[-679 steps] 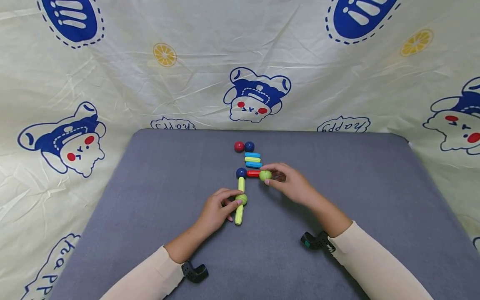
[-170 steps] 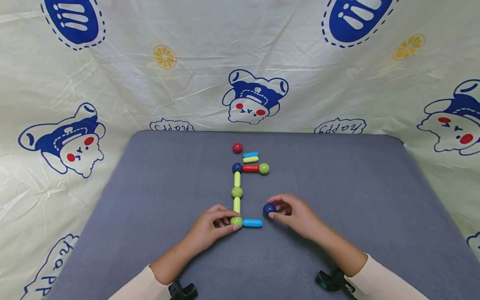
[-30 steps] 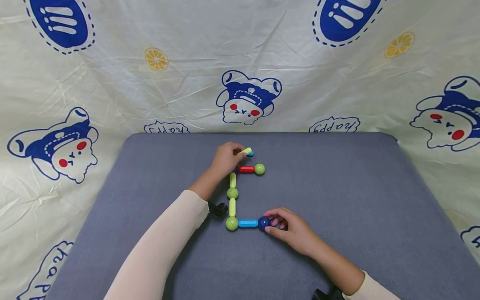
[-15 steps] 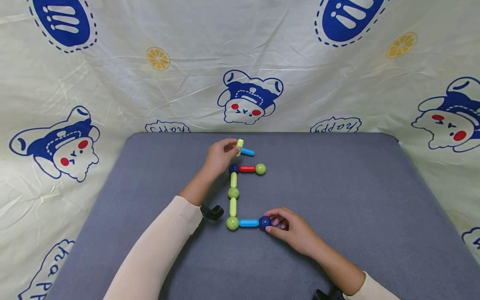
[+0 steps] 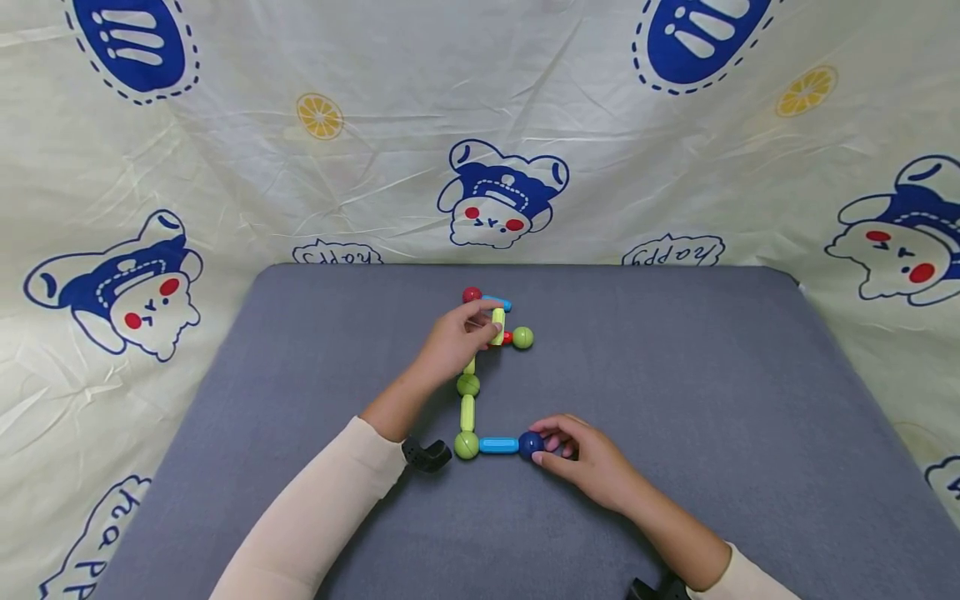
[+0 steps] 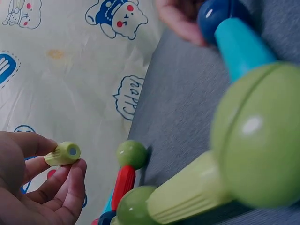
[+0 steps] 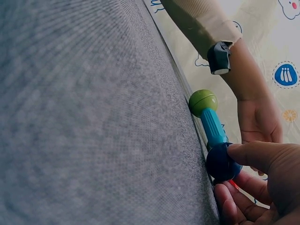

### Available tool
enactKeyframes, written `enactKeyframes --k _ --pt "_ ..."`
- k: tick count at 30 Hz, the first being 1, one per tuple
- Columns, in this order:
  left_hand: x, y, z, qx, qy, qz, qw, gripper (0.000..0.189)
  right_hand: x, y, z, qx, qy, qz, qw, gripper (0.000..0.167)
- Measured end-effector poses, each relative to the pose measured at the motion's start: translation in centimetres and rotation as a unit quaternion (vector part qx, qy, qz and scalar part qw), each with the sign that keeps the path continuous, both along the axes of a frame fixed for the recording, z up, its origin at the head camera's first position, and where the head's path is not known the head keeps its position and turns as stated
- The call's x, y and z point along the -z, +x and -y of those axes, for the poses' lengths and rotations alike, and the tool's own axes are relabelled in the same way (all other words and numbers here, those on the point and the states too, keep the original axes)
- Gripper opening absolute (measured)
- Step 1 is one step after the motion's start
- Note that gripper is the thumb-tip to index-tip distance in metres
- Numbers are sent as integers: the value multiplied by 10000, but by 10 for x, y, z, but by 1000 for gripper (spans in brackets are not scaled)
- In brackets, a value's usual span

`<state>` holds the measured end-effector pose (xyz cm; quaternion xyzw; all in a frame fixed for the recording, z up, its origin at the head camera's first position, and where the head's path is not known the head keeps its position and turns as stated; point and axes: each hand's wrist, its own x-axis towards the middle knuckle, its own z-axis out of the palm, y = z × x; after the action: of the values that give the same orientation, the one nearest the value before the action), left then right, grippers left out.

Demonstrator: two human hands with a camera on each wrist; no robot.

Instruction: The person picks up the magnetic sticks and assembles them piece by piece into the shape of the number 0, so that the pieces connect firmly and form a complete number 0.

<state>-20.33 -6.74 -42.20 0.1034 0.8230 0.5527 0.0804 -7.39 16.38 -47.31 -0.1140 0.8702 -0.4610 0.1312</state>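
My left hand (image 5: 452,340) pinches a yellow-green magnetic rod (image 5: 498,326) between thumb and fingers, held over the red rod (image 5: 507,337). Its round metal end shows in the left wrist view. With thumb and fingertips my right hand (image 5: 581,458) grips a dark blue ball (image 5: 531,445) at the right end of a blue rod (image 5: 498,445). That rod joins a green ball (image 5: 467,445) at the lower left corner. From there a yellow-green rod (image 5: 467,414), a middle green ball (image 5: 468,384) and another rod run away from me. My left hand hides the far corner ball.
Beyond the left hand lie a red ball (image 5: 472,295) and a loose blue rod (image 5: 498,302). A green ball (image 5: 522,337) ends the red rod. The grey table (image 5: 675,392) backs onto a printed cloth (image 5: 390,192).
Over the last second my left hand has lifted the yellow-green rod, turned it and brought it nearer. Earlier, the lower blue rod and dark blue ball joined the chain. My right hand stays put.
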Motion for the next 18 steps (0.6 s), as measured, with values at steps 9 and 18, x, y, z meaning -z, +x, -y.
enactKeyframes --k 9,18 --pt "9 16 -8 257 -47 346 9991 35 -1 0 1 -19 0 -4 10000 29" --pt "17 29 -14 542 -30 730 9959 31 -2 0 1 -30 -86 -98 9999 30"
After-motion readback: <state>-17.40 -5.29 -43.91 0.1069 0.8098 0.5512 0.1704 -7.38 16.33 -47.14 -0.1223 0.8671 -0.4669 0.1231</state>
